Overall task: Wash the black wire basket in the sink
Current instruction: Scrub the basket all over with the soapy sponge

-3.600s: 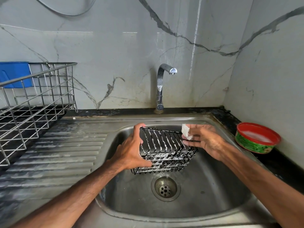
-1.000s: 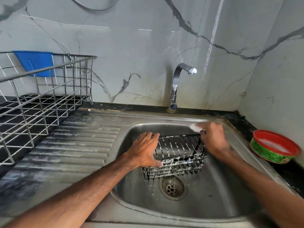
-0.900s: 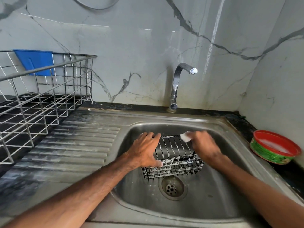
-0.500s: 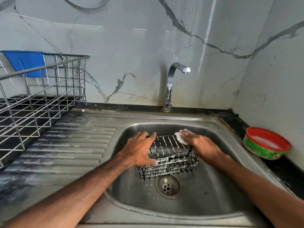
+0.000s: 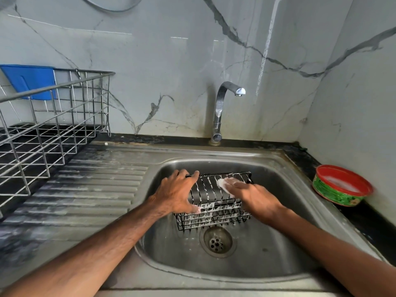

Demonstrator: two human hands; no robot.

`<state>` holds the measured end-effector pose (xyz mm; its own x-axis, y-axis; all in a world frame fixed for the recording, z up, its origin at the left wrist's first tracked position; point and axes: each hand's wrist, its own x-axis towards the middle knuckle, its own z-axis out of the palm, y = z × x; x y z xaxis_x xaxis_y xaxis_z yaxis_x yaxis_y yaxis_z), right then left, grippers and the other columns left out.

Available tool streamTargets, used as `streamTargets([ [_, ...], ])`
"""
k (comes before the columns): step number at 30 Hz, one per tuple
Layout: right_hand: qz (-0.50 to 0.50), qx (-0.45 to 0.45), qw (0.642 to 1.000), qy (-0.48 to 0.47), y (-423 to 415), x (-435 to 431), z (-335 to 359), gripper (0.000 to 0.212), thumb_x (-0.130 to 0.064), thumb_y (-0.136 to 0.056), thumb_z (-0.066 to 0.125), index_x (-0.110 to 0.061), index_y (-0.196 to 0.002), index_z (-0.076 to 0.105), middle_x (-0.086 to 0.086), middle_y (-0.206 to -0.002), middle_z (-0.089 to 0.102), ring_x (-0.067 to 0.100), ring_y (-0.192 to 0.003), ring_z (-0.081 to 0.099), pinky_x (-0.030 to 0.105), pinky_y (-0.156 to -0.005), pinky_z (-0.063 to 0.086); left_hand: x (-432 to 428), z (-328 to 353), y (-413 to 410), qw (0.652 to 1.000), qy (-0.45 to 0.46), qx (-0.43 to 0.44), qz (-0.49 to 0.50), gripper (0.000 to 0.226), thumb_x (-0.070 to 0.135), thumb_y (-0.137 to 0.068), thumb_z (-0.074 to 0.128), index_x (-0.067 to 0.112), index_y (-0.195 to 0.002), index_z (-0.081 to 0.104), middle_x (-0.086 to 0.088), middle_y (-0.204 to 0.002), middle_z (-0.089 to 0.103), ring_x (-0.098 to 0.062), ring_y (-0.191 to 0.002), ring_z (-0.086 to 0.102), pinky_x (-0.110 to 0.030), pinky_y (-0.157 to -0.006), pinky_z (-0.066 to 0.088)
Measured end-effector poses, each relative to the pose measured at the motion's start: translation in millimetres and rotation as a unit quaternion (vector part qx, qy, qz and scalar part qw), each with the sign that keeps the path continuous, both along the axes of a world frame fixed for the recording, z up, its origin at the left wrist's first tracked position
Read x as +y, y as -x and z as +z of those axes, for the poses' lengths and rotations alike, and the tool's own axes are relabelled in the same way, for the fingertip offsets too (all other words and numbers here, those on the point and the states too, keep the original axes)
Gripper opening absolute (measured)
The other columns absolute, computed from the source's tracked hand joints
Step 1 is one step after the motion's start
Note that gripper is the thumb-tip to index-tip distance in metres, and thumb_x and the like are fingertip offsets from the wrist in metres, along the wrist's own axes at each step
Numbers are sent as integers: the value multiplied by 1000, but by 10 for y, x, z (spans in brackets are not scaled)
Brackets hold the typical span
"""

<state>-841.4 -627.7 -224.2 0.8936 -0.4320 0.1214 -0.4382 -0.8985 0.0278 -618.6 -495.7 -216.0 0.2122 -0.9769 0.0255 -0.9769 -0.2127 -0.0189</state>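
Facing me at 12 o'clock: glossy grey-white marble-look wall w/ dark veins, soft daylight sheen on it. At 2 o'clock a side wall, same stone, meets it in a corner. Black stone counter runs along the wall foot. 9–10 o'clock: steel wire dish rack, blue plastic piece at its back. 3 o'clock: green tub w/ red rim on the counter.

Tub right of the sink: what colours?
Tub: red rim, green patterned side; head view.

We grip the soapy black wire basket with our left hand over the sink, our right hand pressing a white sponge on it.
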Motion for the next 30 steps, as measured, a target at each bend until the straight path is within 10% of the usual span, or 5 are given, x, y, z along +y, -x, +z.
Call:
streamTargets([
  [13, 29, -12, 992, 119, -74, 162, -240, 55, 8, -90, 55, -4, -142, 46, 19, -152, 46, 33, -135, 52, 39, -99, 52, 29, 57, -118, 999, -14, -25, 28, 120, 62, -75, 79, 21, -164, 10, -14, -159, 32, -35, -143, 35, -54, -109, 44],
  [18, 75, -6, 995, 70, 158, 76, -100, 63, -22, -98, 11, -9, -151, 43, 12, -158, 41, 27, -144, 43, 42, -109, 48, 31, 56, -108, 999, -15, -19, 29, 118, 61, -78, 78, 22, -165, 8, -15, -161, 29, -35, -146, 33, -53, -111, 41],
  [20, 58, -31, 996, 57, 260, -24, -44, 61, -9, -91, 26, -18, -146, 51, 5, -155, 46, 23, -139, 49, 42, -106, 50, 38, 61, -102, 999, -15, -14, 30, 117, 59, -79, 78, 22, -165, 8, -14, -161, 29, -35, -146, 32, -52, -111, 41],
  [26, -82, -203, 975, -24, 283, -192, 141, 49, 9, -81, 56, -21, -113, 77, 8, -105, 77, 17, -68, 74, 30, -63, 59, 45, 74, -82, 999, -16, -12, 33, 116, 59, -80, 78, 23, -165, 8, -13, -162, 28, -33, -147, 31, -53, -111, 41],
  [30, -209, -313, 926, -31, 327, -338, 234, 37, 8, -85, 56, -13, -104, 80, 9, -103, 78, 13, -60, 68, 33, -59, 61, 44, 79, -68, 999, -17, -10, 34, 116, 57, -80, 78, 22, -165, 7, -13, -162, 28, -33, -146, 31, -53, -111, 42],
])
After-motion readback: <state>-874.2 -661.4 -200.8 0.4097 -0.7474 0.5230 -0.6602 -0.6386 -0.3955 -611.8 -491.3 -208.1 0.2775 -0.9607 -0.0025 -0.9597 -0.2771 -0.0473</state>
